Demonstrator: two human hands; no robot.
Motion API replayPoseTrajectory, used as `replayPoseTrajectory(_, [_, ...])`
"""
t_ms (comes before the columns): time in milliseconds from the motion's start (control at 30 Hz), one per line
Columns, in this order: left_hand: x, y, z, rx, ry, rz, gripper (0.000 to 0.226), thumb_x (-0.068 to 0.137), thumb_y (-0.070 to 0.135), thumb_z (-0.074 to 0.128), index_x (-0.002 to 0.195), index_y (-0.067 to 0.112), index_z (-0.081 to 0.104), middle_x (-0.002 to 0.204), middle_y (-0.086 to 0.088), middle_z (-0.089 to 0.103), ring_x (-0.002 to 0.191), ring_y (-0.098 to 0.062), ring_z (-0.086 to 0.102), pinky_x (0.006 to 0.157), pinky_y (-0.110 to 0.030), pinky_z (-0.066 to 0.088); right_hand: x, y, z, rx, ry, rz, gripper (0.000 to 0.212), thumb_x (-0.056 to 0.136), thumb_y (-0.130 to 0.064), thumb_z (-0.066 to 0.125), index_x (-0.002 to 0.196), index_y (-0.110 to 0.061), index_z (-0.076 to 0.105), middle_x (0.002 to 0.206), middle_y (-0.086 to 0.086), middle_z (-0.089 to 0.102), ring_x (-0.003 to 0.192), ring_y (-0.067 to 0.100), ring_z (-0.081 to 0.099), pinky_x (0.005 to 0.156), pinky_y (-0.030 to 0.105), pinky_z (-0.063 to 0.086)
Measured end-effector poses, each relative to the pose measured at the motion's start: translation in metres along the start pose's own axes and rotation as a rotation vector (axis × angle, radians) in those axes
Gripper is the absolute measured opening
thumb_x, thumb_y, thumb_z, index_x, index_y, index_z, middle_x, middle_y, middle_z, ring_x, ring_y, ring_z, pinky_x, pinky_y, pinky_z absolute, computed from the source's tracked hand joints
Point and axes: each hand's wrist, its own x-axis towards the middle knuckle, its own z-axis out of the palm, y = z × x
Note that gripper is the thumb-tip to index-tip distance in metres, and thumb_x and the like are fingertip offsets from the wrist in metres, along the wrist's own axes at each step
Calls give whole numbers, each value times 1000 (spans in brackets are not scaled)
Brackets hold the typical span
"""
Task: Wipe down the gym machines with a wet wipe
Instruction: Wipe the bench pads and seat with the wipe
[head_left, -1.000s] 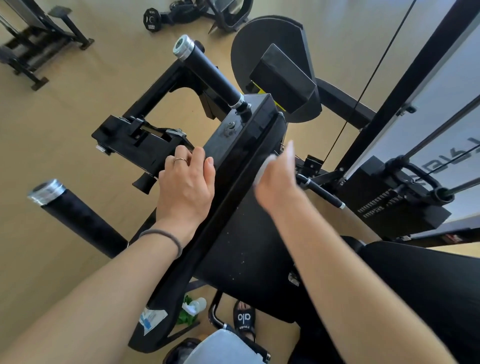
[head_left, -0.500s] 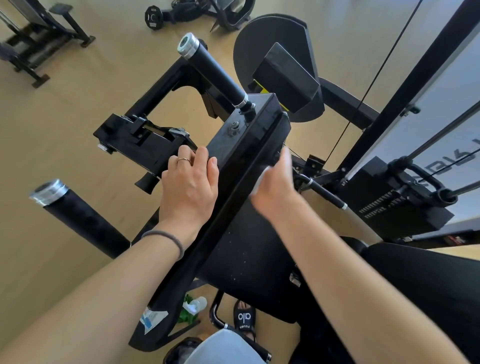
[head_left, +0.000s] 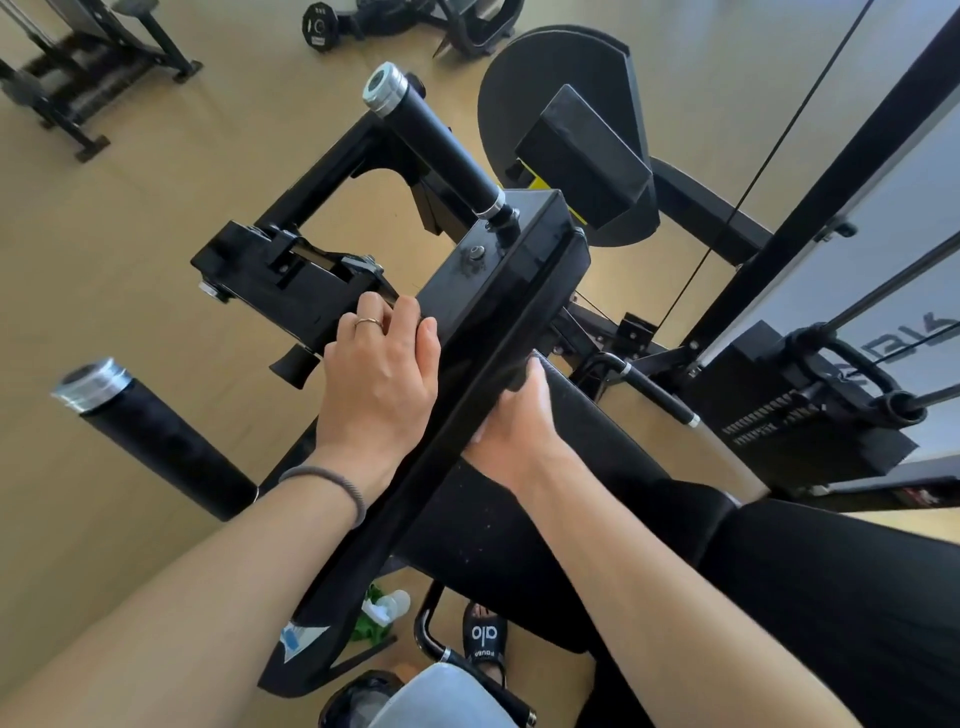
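A black gym machine's glossy beam (head_left: 498, 291) runs diagonally through the middle of the head view. My left hand (head_left: 379, 384) rests flat on the beam's left face, fingertips at its upper edge. My right hand (head_left: 519, 426) is on the beam's right side, low against its edge, fingers curled under and hidden. It holds the wet wipe (head_left: 477, 435), of which only a small white sliver shows beside the palm. A black textured pad (head_left: 597, 447) lies just below and right of that hand.
Two black roller handles (head_left: 441, 150) (head_left: 156, 436) stick out at the top and left. The weight stack (head_left: 810, 415) and cables stand at the right. A green-and-white bottle (head_left: 387, 605) and my sandalled foot (head_left: 485, 636) are on the floor below. Other equipment (head_left: 93, 67) sits far left.
My right hand slid down the beam's right side toward me with the wipe, and most of the wipe is now hidden. My left hand stayed on the beam.
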Motion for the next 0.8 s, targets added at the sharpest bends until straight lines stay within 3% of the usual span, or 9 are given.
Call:
replayPoseTrajectory(233, [1,0,0,0,-3,-3,36,107,36,27,104,10,52,98,-12,51,77,-19,39,60,-36,39,42,-117,6,153,107,-236,99,90,-84,11,131,-12,67,136,24,62,127,46,55,114,62,35])
replayPoseTrajectory(333, [0,0,0,0,1,-4,36,107,36,27,105,10,52,98,-12,51,78,-18,37,61,-35,38,45,-85,2,131,54,-189,86,95,-76,22,125,-11,70,133,23,64,124,44,59,112,61,39])
replayPoseTrajectory(500, [0,0,0,-1,1,-4,35,107,36,26,105,10,51,99,-12,51,78,-18,36,60,-36,38,17,15,7,75,-173,-9,62,99,-57,43,129,-8,69,133,16,66,120,33,65,108,46,49])
replayPoseTrajectory(600, [1,0,1,-13,3,-5,35,107,36,26,105,10,50,100,-13,51,78,-18,36,61,-36,38,15,3,8,22,-147,-45,65,98,-58,41,130,-8,68,133,15,66,116,32,66,115,49,40])
replayPoseTrajectory(667, [0,0,1,-15,1,-2,35,107,35,27,105,10,51,99,-13,51,78,-18,36,61,-36,38,22,-34,8,57,-141,-117,73,98,-62,36,142,-7,58,142,21,59,128,39,59,117,56,36])
replayPoseTrajectory(800, [1,1,-1,-40,-16,-16,38,106,37,26,107,10,52,99,-12,51,79,-21,43,62,-39,43,35,-101,0,114,78,-282,87,97,-74,16,135,-10,62,138,25,60,129,45,55,114,59,36])
